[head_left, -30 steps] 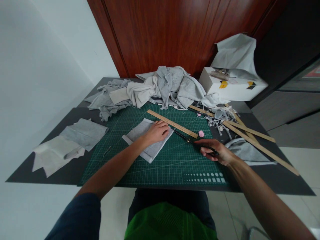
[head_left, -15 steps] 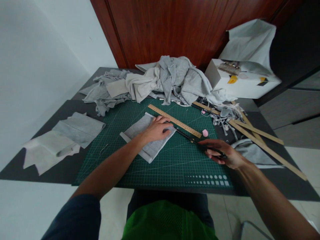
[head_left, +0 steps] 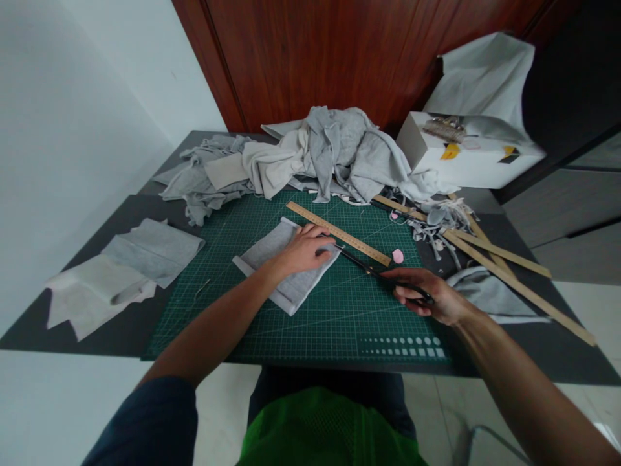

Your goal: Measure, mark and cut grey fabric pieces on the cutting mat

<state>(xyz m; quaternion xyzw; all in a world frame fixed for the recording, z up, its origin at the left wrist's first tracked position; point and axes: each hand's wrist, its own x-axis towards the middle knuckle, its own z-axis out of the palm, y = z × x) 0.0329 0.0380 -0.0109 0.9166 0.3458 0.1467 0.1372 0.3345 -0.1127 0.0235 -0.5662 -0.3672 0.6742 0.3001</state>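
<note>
Scissors (head_left: 376, 274) along fabric piece (head_left: 286, 265) edge, ruler (head_left: 339, 234) just beyond.

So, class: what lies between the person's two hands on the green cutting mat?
In the head view, black scissors span the gap from the right hand to the grey fabric piece under the left hand.

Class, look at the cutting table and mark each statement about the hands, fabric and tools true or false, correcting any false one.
1. The left hand presses flat on the grey fabric piece. True.
2. The right hand holds a pencil. False: it grips black scissors.
3. The fabric piece lies on a green cutting mat. True.
4. The wooden ruler stands upright against the white box. False: it lies flat on the mat.
5. The pink chalk lies on the fabric piece. False: it lies on the mat, near the ruler's end.
</note>
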